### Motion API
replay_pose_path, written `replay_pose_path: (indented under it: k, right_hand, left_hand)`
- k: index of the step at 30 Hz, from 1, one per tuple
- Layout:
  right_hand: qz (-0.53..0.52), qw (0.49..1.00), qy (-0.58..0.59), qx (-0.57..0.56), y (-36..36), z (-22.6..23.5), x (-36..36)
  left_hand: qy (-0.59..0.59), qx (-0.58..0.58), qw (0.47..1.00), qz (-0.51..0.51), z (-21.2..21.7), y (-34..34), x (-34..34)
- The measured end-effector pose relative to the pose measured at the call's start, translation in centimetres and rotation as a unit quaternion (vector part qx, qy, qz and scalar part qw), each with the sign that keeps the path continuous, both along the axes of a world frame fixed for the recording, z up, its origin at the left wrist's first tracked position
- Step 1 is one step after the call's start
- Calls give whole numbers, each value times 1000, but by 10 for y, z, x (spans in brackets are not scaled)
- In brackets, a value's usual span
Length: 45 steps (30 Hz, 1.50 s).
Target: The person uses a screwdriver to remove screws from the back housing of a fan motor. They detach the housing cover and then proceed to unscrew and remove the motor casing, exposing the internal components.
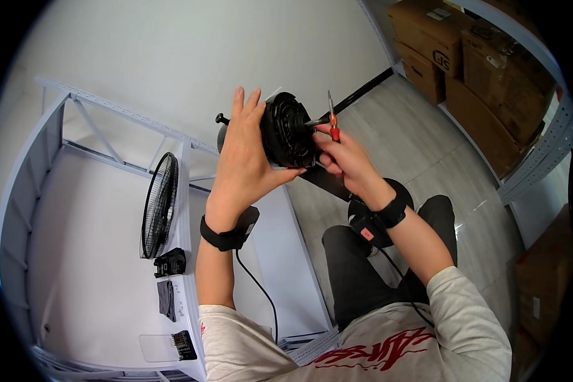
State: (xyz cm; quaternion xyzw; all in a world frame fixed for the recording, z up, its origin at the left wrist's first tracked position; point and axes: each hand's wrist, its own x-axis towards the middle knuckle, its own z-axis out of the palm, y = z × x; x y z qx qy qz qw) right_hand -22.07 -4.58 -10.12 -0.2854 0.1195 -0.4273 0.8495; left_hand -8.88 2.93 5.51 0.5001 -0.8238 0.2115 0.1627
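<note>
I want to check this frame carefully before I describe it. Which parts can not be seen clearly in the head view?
- Back of the round black plastic fan motor housing: hidden by the left hand.
- Tip of the orange-handled screwdriver: lost against the dark housing.
- Grip of the right hand: its fingers overlap.
- Small black parts beside the black wire fan grille on the white shelf: too small.

Two hands, left hand [245, 153] and right hand [345, 159], one black fan motor housing [288, 130] at 12 o'clock, one orange-handled screwdriver [331, 118], one fan grille [159, 205] at 9 o'clock, two wrist straps [223, 237], four cardboard boxes [490, 70] at 2 o'clock
</note>
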Motion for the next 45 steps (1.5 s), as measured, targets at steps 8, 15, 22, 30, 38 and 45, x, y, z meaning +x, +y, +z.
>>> replay_pose_path:
  k: [8, 15, 22, 30, 38, 45]
  right_hand:
    - [39, 997, -61, -11, 20, 0, 4]
    - [8, 998, -59, -13, 15, -7, 5]
    - [69, 994, -78, -20, 15, -3, -6]
    - [110, 980, -164, 3, 11, -12, -5]
    - [105, 975, -194, 14, 9, -7, 7]
    - [69, 982, -175, 9, 16, -11, 0]
  left_hand:
    - [89, 18, 996, -12, -12, -12, 15]
    - [69, -33, 996, -34, -21, -20, 13]
    - [56, -52, 996, -51, -24, -21, 12]
    - [80, -43, 993, -73, -26, -21, 18]
    - [79, -30, 996, -21, -22, -19, 17]
    - [104, -36, 993, -30, -27, -15, 16]
